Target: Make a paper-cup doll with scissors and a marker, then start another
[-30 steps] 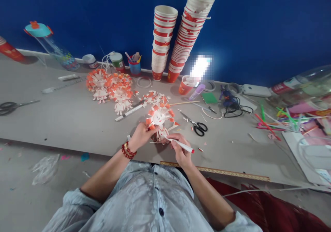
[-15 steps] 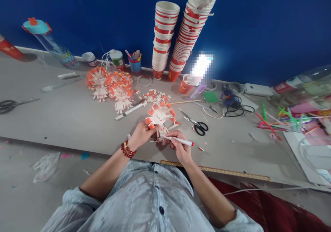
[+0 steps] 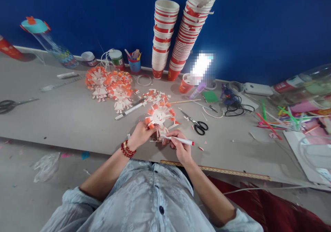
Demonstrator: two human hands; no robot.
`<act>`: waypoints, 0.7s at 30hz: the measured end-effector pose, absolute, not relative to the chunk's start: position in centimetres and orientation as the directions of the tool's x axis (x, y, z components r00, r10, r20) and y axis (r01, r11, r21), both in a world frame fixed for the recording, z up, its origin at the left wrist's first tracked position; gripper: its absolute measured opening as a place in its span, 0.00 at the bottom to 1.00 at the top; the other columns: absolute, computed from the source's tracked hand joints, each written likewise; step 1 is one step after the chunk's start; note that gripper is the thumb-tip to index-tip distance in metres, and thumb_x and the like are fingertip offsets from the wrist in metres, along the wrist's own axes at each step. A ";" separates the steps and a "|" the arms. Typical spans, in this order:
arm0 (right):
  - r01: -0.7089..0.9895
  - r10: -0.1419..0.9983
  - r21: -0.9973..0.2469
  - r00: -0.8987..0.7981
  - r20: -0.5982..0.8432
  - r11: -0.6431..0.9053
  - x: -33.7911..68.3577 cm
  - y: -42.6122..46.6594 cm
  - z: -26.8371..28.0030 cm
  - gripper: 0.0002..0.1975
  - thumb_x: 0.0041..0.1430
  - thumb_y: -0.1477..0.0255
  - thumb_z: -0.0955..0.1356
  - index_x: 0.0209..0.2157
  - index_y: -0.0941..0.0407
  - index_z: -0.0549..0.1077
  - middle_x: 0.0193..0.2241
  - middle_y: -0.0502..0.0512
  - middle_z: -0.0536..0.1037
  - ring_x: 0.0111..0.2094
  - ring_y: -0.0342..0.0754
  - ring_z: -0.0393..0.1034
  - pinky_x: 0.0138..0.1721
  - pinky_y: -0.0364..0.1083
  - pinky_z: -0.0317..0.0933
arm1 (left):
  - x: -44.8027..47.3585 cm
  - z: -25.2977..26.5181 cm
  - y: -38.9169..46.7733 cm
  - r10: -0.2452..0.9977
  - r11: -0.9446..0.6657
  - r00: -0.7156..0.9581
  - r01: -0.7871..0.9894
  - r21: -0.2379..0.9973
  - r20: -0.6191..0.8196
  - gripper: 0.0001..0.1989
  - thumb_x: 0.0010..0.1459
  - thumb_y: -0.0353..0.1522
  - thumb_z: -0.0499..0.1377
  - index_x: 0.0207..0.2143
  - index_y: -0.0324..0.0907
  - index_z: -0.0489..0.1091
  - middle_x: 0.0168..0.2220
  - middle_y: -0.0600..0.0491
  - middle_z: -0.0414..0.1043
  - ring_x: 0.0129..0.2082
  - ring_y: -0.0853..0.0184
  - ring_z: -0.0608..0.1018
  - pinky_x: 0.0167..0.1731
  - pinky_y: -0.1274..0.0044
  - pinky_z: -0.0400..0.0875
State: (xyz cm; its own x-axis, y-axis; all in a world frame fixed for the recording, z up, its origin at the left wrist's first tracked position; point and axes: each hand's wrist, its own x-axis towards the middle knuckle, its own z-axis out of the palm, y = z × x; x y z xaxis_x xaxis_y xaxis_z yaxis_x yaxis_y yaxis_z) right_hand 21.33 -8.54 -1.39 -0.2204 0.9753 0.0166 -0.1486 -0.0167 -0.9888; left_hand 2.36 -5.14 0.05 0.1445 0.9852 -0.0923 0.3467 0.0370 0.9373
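A paper doll (image 3: 159, 116) with a curled orange-and-white fringe round its drawn face lies near the table's front edge. My left hand (image 3: 141, 134) pinches it at the left, below the fringe. In my right hand (image 3: 181, 145) is a white marker pen (image 3: 182, 140) with a red end, its tip at the doll's dress, where red marks show. Black-handled scissors (image 3: 200, 127) rest to the right of the doll. Behind it are paper scraps (image 3: 155, 96), and a ruler-like strip (image 3: 129, 111) lies to the left. Several similar dolls (image 3: 120, 92) are grouped farther left.
Two tall stacks of paper cups (image 3: 161, 42) stand against the blue wall. A single cup (image 3: 185, 83) and a purple pen (image 3: 198, 91) sit before a glowing screen. Another pair of scissors (image 3: 15, 104) lies far left. Craft sticks (image 3: 271, 125) and a bottle (image 3: 302, 83) occupy the right.
Both hands, the doll and the marker stay almost where they were. The camera view has shifted very slightly.
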 end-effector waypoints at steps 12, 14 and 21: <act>-0.132 0.975 -0.991 -0.216 0.052 0.024 21.3 -8.7 -1.1 0.07 0.60 0.69 0.65 0.35 0.55 0.74 0.22 0.50 0.78 0.21 0.45 0.67 0.23 0.44 0.58 | 2.3 0.0 -5.2 0.986 0.040 0.138 0.327 0.944 -0.090 0.16 0.57 0.41 0.57 0.23 0.40 0.67 0.21 0.57 0.69 0.24 0.69 0.70 0.28 0.80 0.66; -0.132 0.971 -0.991 -0.229 0.063 0.033 21.4 -8.7 -1.1 0.07 0.60 0.70 0.65 0.35 0.55 0.74 0.22 0.50 0.78 0.22 0.45 0.67 0.24 0.44 0.58 | 2.4 0.1 -5.2 0.987 0.043 0.133 0.335 0.941 -0.093 0.16 0.57 0.41 0.57 0.23 0.40 0.66 0.21 0.57 0.69 0.23 0.69 0.70 0.27 0.79 0.66; -0.105 0.972 -0.994 -0.224 0.063 0.040 21.5 -8.8 -1.2 0.08 0.60 0.67 0.65 0.34 0.56 0.74 0.20 0.51 0.77 0.21 0.46 0.67 0.22 0.44 0.58 | 2.6 0.1 -5.3 0.986 0.117 0.086 0.234 0.965 -0.140 0.13 0.53 0.39 0.60 0.23 0.40 0.66 0.20 0.56 0.69 0.23 0.69 0.71 0.26 0.79 0.67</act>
State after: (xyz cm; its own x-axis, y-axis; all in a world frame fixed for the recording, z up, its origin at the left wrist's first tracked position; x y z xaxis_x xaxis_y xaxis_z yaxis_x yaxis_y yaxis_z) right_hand 21.48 -8.80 -1.23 -0.2244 0.9725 0.0628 -0.1050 0.0399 -0.9937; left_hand 2.63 -5.35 0.08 0.0862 0.9864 -0.1402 0.2344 0.1167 0.9651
